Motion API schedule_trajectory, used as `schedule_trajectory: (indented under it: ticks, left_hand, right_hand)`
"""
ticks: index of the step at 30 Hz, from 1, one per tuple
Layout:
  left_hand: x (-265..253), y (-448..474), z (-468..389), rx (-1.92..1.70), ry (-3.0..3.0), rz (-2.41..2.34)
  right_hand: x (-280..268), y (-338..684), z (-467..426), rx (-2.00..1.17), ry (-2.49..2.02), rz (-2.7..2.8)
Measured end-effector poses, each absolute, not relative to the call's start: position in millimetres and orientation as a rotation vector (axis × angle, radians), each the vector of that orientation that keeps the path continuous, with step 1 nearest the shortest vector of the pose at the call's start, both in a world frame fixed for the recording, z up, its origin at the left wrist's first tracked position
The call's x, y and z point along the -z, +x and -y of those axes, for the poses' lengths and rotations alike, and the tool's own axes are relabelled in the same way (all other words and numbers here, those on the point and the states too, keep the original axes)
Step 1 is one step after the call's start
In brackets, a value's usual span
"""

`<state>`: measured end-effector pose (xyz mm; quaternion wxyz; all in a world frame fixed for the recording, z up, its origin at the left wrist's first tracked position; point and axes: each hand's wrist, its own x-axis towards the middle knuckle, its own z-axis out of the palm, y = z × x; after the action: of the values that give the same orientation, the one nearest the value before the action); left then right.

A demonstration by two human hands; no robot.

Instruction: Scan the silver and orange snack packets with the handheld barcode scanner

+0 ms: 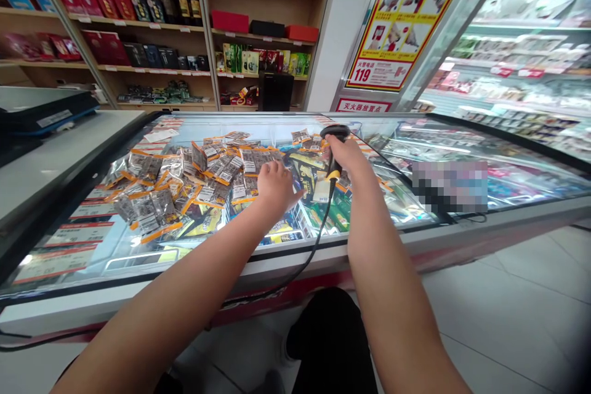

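In my right hand point(345, 152) is a black barcode scanner point(335, 166) with a yellow collar at the foot of its handle. Its fingers wrap around the grip, with the head of the scanner at the top. My left hand point(277, 186) hovers over or rests on the near-right edge of a spread of small snack packets point(221, 166) with orange edges. Its thumb stands apart from the curled fingers, and nothing shows in its grasp. A few more orange-edged packets point(308, 140) lie beyond the scanner.
The packets lie on the glass lid of a chest freezer point(323, 246); goods show through the glass. The scanner's black cord point(302, 266) hangs over the front edge toward the lower left. A counter with a scale point(46, 114) stands left, shelves point(203, 24) behind, and a lit fridge point(512, 43) right.
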<state>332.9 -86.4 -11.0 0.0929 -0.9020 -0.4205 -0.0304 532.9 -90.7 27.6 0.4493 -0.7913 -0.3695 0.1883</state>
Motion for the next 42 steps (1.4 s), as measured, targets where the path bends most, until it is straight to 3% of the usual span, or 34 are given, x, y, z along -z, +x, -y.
schedule_trajectory:
  ticks: [3,8,13,16,21,27,33,42]
  left_hand:
    - [9.4,324.0,73.2,0.114,-2.579,1.370]
    - [10.1,313.7,59.7,0.167,-2.495,1.433]
    - [12.3,319.9,73.7,0.206,-2.748,0.944]
    - [17.9,329.1,85.6,0.257,-2.858,0.721]
    - [26.7,335.0,83.7,0.149,-2.980,0.740]
    - [21.4,331.1,76.3,0.066,-2.907,0.896]
    - [17.2,324.5,66.3,0.007,-2.826,1.164]
    - [19.5,321.0,55.0,0.005,-2.845,1.211]
  right_hand:
    - [-19.4,544.6,87.3,-0.375,-2.158,0.997]
    - [-11.3,541.8,83.0,-0.566,-2.126,1.057]
    - [-6.8,520.3,75.2,-0.920,-1.729,1.031]
    - [-7.3,511.8,72.0,-0.959,-1.602,1.034]
    - [-16.8,513.1,76.4,-0.826,-1.605,0.976]
    - [-34.4,510.1,93.8,-1.062,-1.656,0.890]
    - [-40.3,503.9,105.7,-1.063,-1.832,0.976]
    - [-41.4,504.3,110.4,-1.175,-1.901,1.090]
